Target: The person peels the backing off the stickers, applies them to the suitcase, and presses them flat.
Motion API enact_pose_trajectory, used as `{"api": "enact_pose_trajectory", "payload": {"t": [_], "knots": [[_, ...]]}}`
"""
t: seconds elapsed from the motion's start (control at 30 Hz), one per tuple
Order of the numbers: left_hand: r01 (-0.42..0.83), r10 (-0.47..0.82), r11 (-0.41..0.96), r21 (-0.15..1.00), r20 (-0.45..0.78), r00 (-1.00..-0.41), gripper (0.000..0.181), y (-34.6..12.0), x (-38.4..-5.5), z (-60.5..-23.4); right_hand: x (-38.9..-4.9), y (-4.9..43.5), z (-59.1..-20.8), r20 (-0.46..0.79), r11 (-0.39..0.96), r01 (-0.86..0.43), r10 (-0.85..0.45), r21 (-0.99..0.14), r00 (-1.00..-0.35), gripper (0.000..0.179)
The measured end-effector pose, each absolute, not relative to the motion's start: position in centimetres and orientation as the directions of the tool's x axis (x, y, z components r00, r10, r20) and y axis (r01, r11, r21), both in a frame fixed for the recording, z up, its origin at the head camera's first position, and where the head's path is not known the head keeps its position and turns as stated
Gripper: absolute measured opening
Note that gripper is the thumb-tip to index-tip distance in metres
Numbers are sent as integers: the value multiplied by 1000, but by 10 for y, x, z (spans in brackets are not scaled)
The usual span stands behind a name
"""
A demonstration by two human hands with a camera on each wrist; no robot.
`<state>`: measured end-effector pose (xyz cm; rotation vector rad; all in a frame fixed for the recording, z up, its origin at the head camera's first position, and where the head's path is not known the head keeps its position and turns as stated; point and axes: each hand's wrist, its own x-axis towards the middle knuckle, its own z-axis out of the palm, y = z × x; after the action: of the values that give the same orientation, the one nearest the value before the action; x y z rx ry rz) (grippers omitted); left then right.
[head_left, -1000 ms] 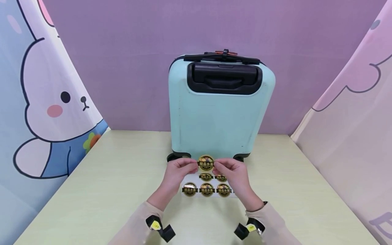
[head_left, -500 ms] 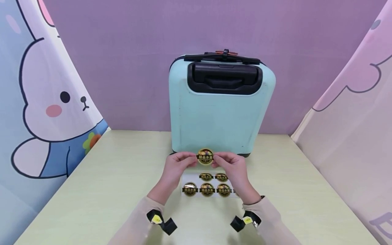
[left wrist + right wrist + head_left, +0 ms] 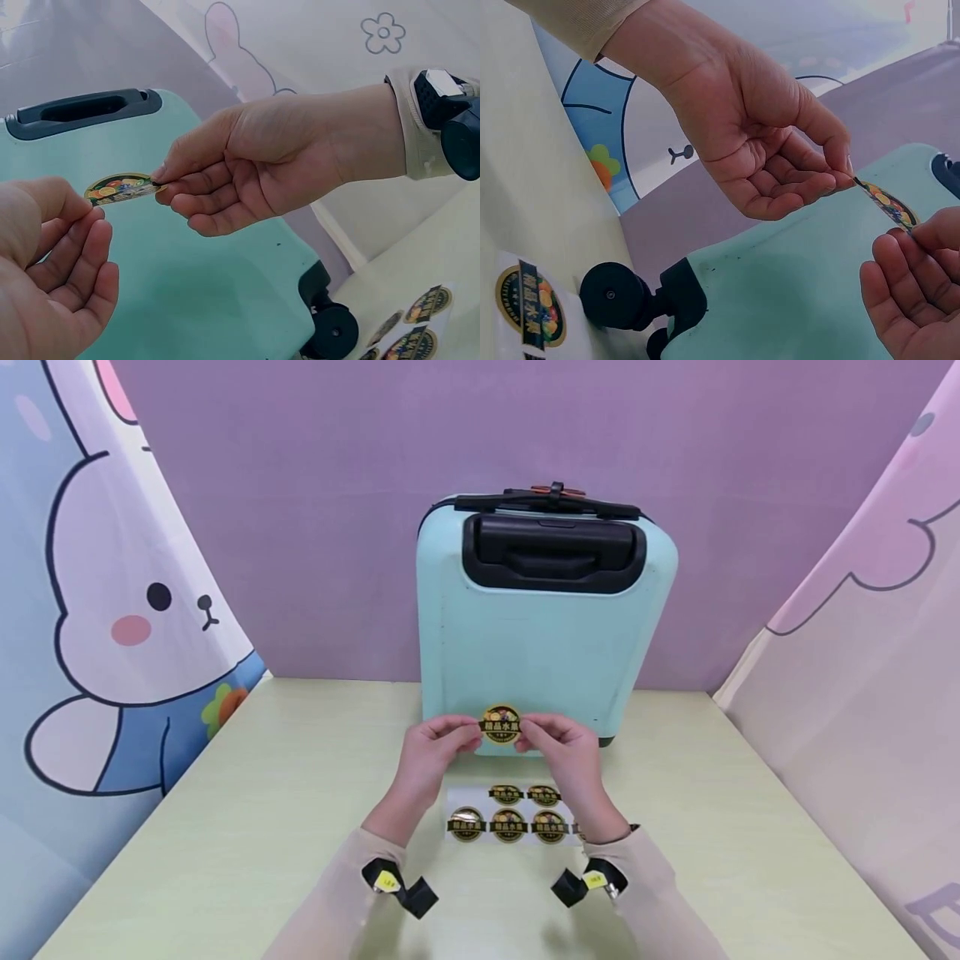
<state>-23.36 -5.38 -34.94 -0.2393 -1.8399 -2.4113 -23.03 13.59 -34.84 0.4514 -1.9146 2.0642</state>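
A round black-and-gold sticker [image 3: 500, 725] with a fruit picture is stretched between both hands, in front of the lower part of a mint-green suitcase [image 3: 540, 652]. My left hand [image 3: 429, 752] pinches its left end between thumb and forefinger. At the opposite end, my right hand [image 3: 566, 756] pinches it the same way. Both wrist views show the sticker [image 3: 120, 188] almost edge-on, held at its tips above the table. Below the hands, a white sticker sheet [image 3: 468, 796] lies flat with several matching stickers on it; the right wrist hides its right end.
The suitcase stands upright on the pale table [image 3: 337, 718], its black handle [image 3: 555, 552] at the top and a wheel [image 3: 611, 295] showing at its base. A purple backdrop [image 3: 315, 527] rises behind it. Printed curtains [image 3: 112, 568] flank both sides.
Both hands have lifted the sticker up and forward, away from the sheet, so that it now overlaps the suitcase's lower front. The sheet and suitcase have stayed in place.
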Motion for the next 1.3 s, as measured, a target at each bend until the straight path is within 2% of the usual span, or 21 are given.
{"api": "enact_pose_trajectory", "payload": {"t": [0.47,0.93,1.3], "knots": [[258,-10,-273,927,265,-964,8,-53,-243,-330,-240,132,-330,456,-101,-455,15,-885,-890,20],[337,-9,-264,904,347,-938,7,-54,-254,-301,-254,128,-305,560,-103,-560,33,-822,-828,20],[387,-31,-219,896,390,-920,8,-55,-262,-283,-263,124,-288,590,-107,-591,40,-800,-806,20]]}}
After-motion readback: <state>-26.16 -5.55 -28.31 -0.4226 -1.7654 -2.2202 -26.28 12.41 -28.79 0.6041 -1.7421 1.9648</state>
